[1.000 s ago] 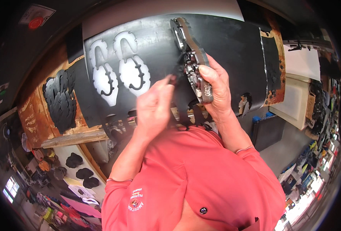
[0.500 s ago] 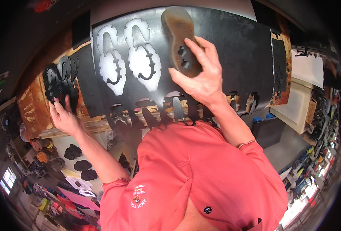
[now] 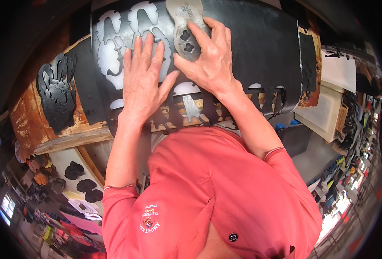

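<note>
My right hand (image 3: 212, 58) grips a sole-shaped cutting die (image 3: 186, 21), its thumb at the near left edge and its fingers along the right side. The die is a grey plate with small shaped holes, lying on or just over a black sheet (image 3: 260, 52). Left of it, my left hand (image 3: 142, 84) is spread with fingers stretched out over the sheet, partly covering one of two sole-shaped cut-outs (image 3: 112, 49) that show white beneath. Whether the palm presses down cannot be made out. More cut-out gaps run along the sheet's near edge.
A pile of black cut pieces (image 3: 57, 93) rests at the left on a worn brown board (image 3: 25, 118). A wooden rail (image 3: 70, 140) runs along the near side. Below left, dark pieces (image 3: 86, 185) lie on a pale surface. A pale box-like unit (image 3: 318, 112) stands at right.
My left hand has moved from the black pile at the left onto the sheet beside the die. The die, still in my right hand, now shows a grey face instead of brown.
</note>
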`<state>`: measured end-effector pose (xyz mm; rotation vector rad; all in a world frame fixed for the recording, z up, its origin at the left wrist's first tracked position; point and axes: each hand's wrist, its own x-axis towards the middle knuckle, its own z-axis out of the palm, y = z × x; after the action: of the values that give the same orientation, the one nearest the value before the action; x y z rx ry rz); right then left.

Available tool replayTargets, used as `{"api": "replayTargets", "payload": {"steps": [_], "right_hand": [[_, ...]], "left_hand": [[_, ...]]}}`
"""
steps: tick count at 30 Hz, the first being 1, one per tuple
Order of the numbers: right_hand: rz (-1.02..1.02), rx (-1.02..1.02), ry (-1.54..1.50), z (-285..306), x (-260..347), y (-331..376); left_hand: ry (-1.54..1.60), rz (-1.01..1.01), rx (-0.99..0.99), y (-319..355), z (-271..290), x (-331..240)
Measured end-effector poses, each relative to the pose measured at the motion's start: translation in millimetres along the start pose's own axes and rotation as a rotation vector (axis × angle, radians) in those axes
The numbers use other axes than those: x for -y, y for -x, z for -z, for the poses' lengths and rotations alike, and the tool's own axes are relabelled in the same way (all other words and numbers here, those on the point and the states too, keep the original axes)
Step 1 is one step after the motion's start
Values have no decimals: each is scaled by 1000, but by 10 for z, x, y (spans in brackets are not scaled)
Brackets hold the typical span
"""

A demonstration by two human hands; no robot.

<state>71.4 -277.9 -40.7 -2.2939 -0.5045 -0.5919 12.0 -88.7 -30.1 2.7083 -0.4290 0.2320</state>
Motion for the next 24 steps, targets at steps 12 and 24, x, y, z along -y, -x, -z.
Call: {"api": "replayTargets", "payload": {"steps": [12, 24], "right_hand": [[-79, 14, 24, -16, 119, 41], [29, 24, -113, 233, 5, 299]], "left_hand": [[55, 60, -50, 47, -54, -8], [560, 84, -181, 796, 266, -454]]}}
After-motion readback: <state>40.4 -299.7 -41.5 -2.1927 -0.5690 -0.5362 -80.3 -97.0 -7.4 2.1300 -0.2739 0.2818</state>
